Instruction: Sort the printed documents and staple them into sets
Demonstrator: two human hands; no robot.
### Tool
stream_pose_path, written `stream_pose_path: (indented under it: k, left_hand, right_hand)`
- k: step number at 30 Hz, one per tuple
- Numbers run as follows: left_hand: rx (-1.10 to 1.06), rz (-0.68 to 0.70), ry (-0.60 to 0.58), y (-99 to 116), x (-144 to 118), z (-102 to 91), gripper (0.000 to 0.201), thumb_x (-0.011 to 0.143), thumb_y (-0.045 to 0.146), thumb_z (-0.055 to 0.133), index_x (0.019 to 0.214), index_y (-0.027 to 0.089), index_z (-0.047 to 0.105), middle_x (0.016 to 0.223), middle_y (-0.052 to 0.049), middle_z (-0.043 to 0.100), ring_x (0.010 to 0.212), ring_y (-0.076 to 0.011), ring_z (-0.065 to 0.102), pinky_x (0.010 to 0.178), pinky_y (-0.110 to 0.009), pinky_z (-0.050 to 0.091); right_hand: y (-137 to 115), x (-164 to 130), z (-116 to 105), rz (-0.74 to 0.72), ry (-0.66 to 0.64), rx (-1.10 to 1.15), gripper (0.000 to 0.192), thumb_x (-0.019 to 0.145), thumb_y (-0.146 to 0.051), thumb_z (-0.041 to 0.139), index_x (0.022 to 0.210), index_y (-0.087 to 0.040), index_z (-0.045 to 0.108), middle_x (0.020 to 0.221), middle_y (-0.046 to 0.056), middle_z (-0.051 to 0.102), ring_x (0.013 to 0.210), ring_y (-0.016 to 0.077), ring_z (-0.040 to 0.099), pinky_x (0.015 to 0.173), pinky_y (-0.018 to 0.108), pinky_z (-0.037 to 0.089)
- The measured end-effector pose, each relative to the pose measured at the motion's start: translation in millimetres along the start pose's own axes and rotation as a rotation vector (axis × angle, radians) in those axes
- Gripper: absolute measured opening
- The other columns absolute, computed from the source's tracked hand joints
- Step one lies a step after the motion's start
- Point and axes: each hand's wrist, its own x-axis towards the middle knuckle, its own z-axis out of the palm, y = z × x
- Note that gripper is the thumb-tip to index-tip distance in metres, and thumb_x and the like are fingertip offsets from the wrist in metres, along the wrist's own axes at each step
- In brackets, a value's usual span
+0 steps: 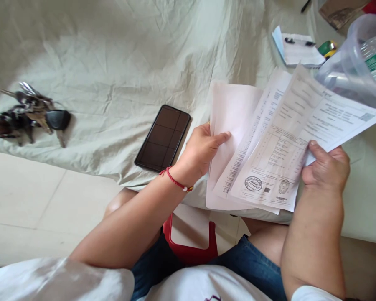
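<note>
Several printed paper sheets [269,154] are fanned out between my two hands, just above the cloth's front edge. My left hand [203,148] pinches the left side of the stack, its thumb lying on a plain sheet and its fingers hidden underneath. On the right, my right hand [327,165] grips the top sheet, thumb in front and fingers behind. That sheet carries a table, round ink stamps and small square codes. Beside my left wrist lies a dark phone [163,137], screen up.
A bunch of keys [34,110] lies far left on the wrinkled cloth [122,54]. At the back right are a notepad [301,52] with a pen [299,42], a tape measure [328,48], and a clear plastic tub [351,69] holding a bottle. A red stool [191,253] shows between my legs.
</note>
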Motion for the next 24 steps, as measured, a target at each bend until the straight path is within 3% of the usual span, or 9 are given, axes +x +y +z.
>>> stream_pose_path:
  k: [6, 10, 14, 19, 24]
  left_hand:
    - [0.001, 0.020, -0.011, -2, 0, -1.4, 0.040, 0.078, 0.033, 0.107, 0.107, 0.019, 0.083, 0.110, -0.011, 0.091, 0.103, -0.0327, 0.087, 0.092, -0.042, 0.071]
    - [0.028, 0.025, -0.016, -4, 0, 0.7, 0.043, 0.077, 0.040, 0.110, 0.104, 0.020, 0.084, 0.108, -0.011, 0.092, 0.104, -0.0348, 0.087, 0.092, -0.043, 0.071]
    - [0.013, 0.019, -0.048, -6, 1, 4.1, 0.039, 0.078, 0.041, 0.109, 0.098, 0.021, 0.083, 0.103, -0.010, 0.091, 0.105, -0.0351, 0.087, 0.088, -0.042, 0.070]
    - [0.017, 0.028, -0.049, -7, 1, 3.9, 0.039, 0.080, 0.043, 0.108, 0.098, 0.021, 0.082, 0.102, -0.010, 0.091, 0.104, -0.0342, 0.087, 0.089, -0.041, 0.069]
    - [0.035, 0.030, -0.054, -8, 2, 2.5, 0.038, 0.082, 0.045, 0.107, 0.099, 0.021, 0.083, 0.102, -0.011, 0.090, 0.105, -0.0343, 0.086, 0.090, -0.042, 0.069]
  right_hand:
    - [-1, -2, 2, 0.037, -0.023, 0.023, 0.038, 0.058, -0.025, 0.095, 0.095, -0.022, 0.088, 0.112, 0.008, 0.090, 0.127, 0.0345, 0.085, 0.134, 0.060, 0.059]
    - [-7, -16, 8, 0.153, -0.235, -0.044, 0.047, 0.058, -0.034, 0.108, 0.097, -0.022, 0.085, 0.107, 0.008, 0.090, 0.126, 0.0334, 0.084, 0.136, 0.060, 0.056]
    - [-10, -24, 10, 0.287, -0.391, -0.085, 0.061, 0.053, -0.043, 0.116, 0.102, -0.024, 0.085, 0.119, 0.010, 0.093, 0.120, 0.0331, 0.086, 0.130, 0.061, 0.062]
    - [-4, -21, 7, 0.283, -0.372, -0.123, 0.056, 0.049, -0.049, 0.118, 0.092, -0.033, 0.085, 0.118, 0.003, 0.094, 0.116, 0.0348, 0.086, 0.123, 0.066, 0.067]
    - [-8, -24, 9, 0.288, -0.357, -0.109, 0.059, 0.053, -0.038, 0.113, 0.106, -0.026, 0.091, 0.121, 0.006, 0.094, 0.116, 0.0318, 0.086, 0.123, 0.058, 0.067]
